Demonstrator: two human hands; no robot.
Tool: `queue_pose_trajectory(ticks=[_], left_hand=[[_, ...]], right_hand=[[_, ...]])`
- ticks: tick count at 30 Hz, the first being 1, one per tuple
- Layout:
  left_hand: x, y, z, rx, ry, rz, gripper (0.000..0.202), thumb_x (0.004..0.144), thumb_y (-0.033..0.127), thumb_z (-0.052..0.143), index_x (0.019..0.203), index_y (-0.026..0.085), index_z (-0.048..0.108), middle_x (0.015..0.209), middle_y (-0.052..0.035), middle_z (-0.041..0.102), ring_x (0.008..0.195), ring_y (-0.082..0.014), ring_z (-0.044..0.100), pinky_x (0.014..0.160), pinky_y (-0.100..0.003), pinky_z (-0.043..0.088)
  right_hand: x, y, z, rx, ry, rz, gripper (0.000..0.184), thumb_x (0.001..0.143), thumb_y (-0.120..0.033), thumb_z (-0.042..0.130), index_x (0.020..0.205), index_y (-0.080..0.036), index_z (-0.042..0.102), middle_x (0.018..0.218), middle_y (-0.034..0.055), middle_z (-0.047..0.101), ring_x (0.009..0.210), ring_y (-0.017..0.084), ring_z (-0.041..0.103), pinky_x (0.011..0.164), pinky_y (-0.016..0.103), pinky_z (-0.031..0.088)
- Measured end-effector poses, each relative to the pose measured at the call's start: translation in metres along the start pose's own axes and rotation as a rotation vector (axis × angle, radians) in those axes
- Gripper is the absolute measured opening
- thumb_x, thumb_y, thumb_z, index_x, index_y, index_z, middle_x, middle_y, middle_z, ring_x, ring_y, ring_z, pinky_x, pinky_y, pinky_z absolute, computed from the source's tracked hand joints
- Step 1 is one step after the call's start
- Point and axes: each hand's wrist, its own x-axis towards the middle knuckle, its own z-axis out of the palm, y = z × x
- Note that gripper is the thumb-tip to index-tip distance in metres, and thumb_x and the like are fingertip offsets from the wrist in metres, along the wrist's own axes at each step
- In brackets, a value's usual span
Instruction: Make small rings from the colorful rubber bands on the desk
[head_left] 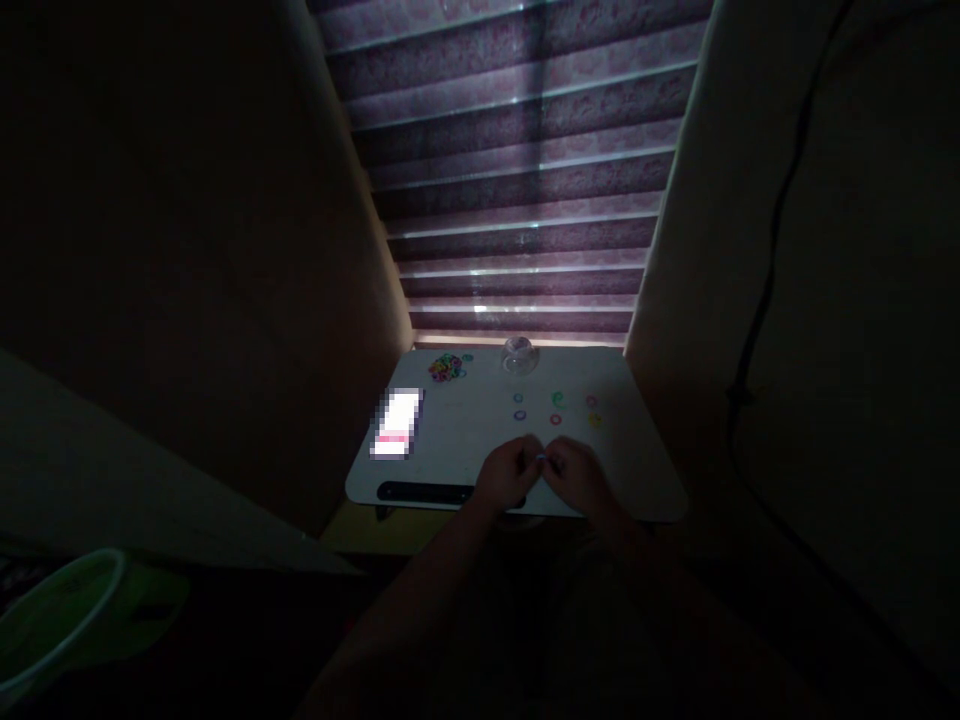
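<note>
My left hand [511, 474] and my right hand [575, 474] meet over the front of a white table [465, 440]. Both have their fingers closed in a pinch on a small bluish rubber band [541, 457], stretched or held between the fingertips. Just beyond them several coloured rubber bands lie apart in two rows: among them a purple band [520, 415], a red band [556, 420] and a green band [557, 399], which looks curled. At the back left is a heap of mixed bands [445, 368]. The dim light hides finer detail of the fingers.
A lit phone [397, 423], blurred out, lies at the table's left. A clear round container [519, 355] stands at the back edge, near the blind [517, 250]. A dark slot strip [424, 492] runs along the front. A green basket [90, 610] is lower left.
</note>
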Motion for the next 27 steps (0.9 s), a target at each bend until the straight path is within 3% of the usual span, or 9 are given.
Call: queue_pose_trajectory(ticks=[9, 15, 27], left_hand=[[-0.0004, 0.0001, 0.001, -0.014, 0.014, 0.009, 0.011, 0.084, 0.029, 0.059, 0.085, 0.018, 0.061, 0.071, 0.0019, 0.062, 0.062, -0.0111, 0.052, 0.061, -0.022, 0.039], [-0.0004, 0.0006, 0.0001, -0.012, 0.007, -0.002, 0.009, 0.083, 0.027, 0.06, 0.086, 0.018, 0.06, 0.071, 0.0023, 0.062, 0.062, -0.011, 0.052, 0.06, -0.021, 0.039], [0.0002, -0.0024, 0.0023, 0.006, -0.02, 0.006, 0.009, 0.08, 0.027, 0.061, 0.081, 0.018, 0.058, 0.07, 0.0023, 0.061, 0.063, -0.0111, 0.054, 0.059, -0.021, 0.037]], right_hand=[[-0.0006, 0.0011, 0.0018, 0.018, 0.003, 0.006, 0.015, 0.081, -0.023, 0.058, 0.067, -0.021, 0.052, 0.066, 0.0005, 0.054, 0.063, 0.015, 0.048, 0.058, 0.026, 0.033], [-0.0005, 0.0048, 0.002, 0.092, 0.002, -0.019, 0.004, 0.078, -0.017, 0.057, 0.078, -0.022, 0.058, 0.074, 0.0012, 0.058, 0.068, 0.016, 0.052, 0.063, 0.026, 0.037], [-0.0001, 0.002, 0.002, 0.047, -0.015, -0.01, 0.009, 0.077, -0.015, 0.057, 0.071, -0.02, 0.053, 0.069, -0.0001, 0.053, 0.065, 0.014, 0.047, 0.061, 0.025, 0.032]])
